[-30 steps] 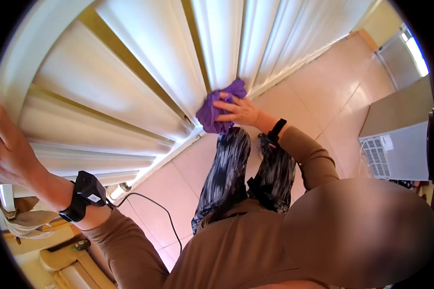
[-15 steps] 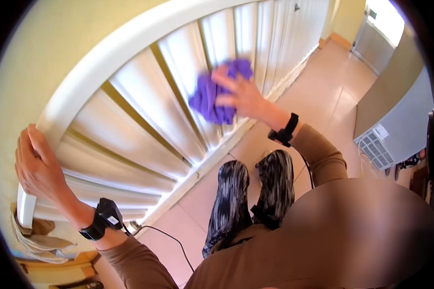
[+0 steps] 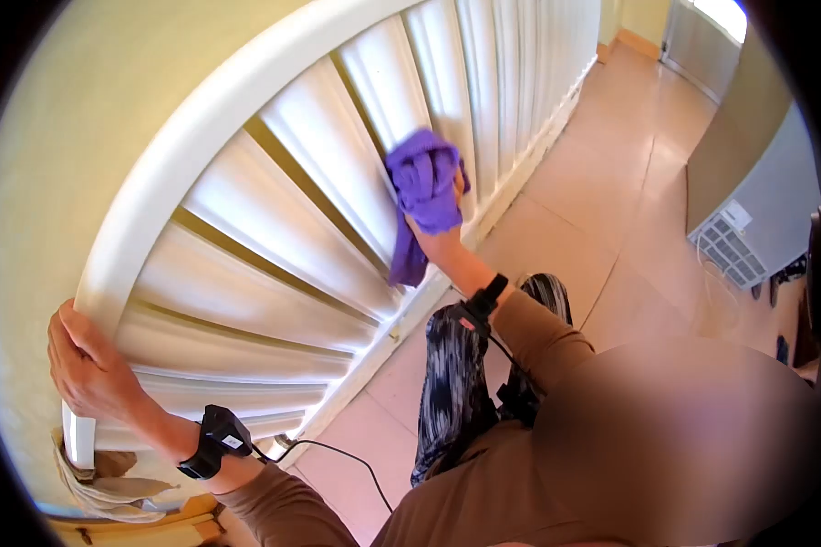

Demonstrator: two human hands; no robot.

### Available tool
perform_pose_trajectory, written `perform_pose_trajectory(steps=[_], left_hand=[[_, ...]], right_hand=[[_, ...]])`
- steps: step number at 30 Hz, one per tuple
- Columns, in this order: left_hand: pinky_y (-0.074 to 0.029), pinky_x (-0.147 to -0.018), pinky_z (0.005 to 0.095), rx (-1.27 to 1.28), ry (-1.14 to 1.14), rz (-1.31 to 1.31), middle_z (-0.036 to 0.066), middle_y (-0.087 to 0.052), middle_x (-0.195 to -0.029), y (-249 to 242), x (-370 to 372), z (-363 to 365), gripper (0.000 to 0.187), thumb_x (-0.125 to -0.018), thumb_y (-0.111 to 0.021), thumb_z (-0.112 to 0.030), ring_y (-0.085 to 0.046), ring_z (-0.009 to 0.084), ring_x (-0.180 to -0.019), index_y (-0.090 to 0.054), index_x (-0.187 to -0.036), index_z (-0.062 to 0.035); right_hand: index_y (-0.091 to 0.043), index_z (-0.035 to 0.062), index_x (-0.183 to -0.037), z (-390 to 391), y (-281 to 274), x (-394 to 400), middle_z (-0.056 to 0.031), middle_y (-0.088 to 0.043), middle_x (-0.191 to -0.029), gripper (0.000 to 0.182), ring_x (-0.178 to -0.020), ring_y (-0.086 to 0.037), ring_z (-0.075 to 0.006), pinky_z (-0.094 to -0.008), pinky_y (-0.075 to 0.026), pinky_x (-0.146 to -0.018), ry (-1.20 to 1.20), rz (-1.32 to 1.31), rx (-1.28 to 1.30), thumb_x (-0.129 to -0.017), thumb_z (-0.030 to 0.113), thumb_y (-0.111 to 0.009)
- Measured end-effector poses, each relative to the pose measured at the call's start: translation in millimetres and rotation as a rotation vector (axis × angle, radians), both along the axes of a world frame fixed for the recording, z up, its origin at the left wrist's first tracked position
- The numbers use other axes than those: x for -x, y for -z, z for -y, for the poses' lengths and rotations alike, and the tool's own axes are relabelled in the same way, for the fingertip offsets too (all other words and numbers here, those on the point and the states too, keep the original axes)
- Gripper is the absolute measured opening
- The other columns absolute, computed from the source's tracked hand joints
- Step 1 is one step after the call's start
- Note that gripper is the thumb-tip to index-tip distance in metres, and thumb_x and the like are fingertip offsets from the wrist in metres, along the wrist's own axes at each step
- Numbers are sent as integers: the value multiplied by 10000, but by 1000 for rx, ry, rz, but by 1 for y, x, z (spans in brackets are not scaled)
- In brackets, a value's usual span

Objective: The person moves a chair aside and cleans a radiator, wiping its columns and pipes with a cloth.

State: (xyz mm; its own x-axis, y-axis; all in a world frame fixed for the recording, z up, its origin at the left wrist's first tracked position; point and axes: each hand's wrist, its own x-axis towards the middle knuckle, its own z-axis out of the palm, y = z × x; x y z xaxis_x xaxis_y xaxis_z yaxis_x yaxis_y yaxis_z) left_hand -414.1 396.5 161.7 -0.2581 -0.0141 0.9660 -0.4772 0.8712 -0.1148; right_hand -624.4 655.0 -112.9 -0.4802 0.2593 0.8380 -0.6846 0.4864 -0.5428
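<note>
The hands are well apart. The right hand point(image 3: 440, 241) is closed on a bunched purple cloth point(image 3: 424, 178), held at the lower middle of a white radiator point(image 3: 283, 219); the cloth covers most of its fingers, and one end hangs past the wrist side. The left hand point(image 3: 91, 365) lies over the near end of the rail point(image 3: 178, 132), but whether it grips or only rests I cannot tell. Just below it is a beige rag point(image 3: 109, 497). A black cable point(image 3: 342, 448) runs from the left wrist box point(image 3: 228, 430) above the tiled floor point(image 3: 566, 246)
</note>
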Motion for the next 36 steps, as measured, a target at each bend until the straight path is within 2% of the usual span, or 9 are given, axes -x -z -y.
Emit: perform_pose_trajectory(steps=[5, 12, 15, 18, 20, 24, 30, 31, 36], left_hand=[[-462, -647, 422, -17, -1, 59, 67, -671, -887, -5, -5, 13, 362, -979, -400, -404, -610, 315, -781, -672, -959, -166], [-453, -654, 421, 40, -37, 40, 60, -651, -806, -6, 3, 5, 342, -971, -428, -390, -596, 305, -755, -661, -902, -148], [-453, -657, 427, 36, 9, 47, 58, -647, -803, -7, 5, 0, 351, -969, -429, -412, -593, 302, -755, -655, -911, -150], [-452, -660, 427, -22, -24, 106, 58, -641, -796, -9, 2, 1, 347, -967, -431, -418, -590, 299, -754, -655, -918, -158], [-450, -669, 424, -37, -46, 123, 56, -638, -793, -9, -1, 5, 346, -967, -432, -418, -589, 295, -759, -654, -922, -157], [-448, -707, 413, -38, -44, 89, 52, -643, -825, -5, 3, 4, 342, -971, -430, -411, -592, 282, -799, -653, -944, -153], [-454, -758, 393, -22, -61, 110, 57, -653, -929, -5, -3, 15, 344, -984, -405, -381, -596, 276, -861, -647, -992, -137], [-452, -768, 392, -15, -57, 70, 53, -652, -944, -3, -4, 13, 343, -988, -392, -368, -595, 280, -872, -641, -994, -133], [-449, -768, 385, -50, -56, 95, 41, -650, -931, -5, -11, 12, 348, -992, -363, -353, -595, 287, -871, -636, -975, -138]], right_hand=[[-480, 25, -1288, -8, 120, -25, -179, -386, -1404, 623, -1238, -445, -349, -414, -367, -1033, -101, 293, 94, -755, 219, -737], [-457, 20, -1296, -10, 139, -35, -186, -515, -1286, 564, -1127, -535, -348, -383, -440, -934, -74, 801, 220, -855, 318, -646], [-545, 102, -1167, -31, 78, -30, -85, -622, -1083, 304, -961, -601, -247, -411, -489, -874, -649, 1179, 1403, -896, 230, -595], [-555, 140, -1027, -41, 45, 6, -54, -604, -912, 128, -846, -598, -226, -400, -513, -794, -789, 756, 1562, -908, 186, -567], [-500, 110, -1150, -40, 4, 40, -62, -592, -968, 328, -861, -581, -199, -375, -502, -757, -752, 572, 1467, -847, 133, -624], [-316, -56, -1368, -31, -127, 57, -223, -429, -1326, 847, -1213, -437, -311, -385, -320, -1048, -400, 349, 1052, -713, 256, -754], [-389, 40, -1366, -25, -220, 27, -303, -395, -1331, 694, -1203, -407, -466, -526, -316, -1028, 49, -287, 277, -819, 362, -671], [-479, 13, -1202, -25, -219, 28, -204, -438, -1310, 580, -1161, -468, -367, -432, -373, -990, 158, -370, 195, -772, 303, -739], [-458, 140, -1253, -40, -133, 71, -202, -304, -1433, 665, -1210, -410, -427, -522, -364, -952, 134, -317, 169, -692, 270, -790]])
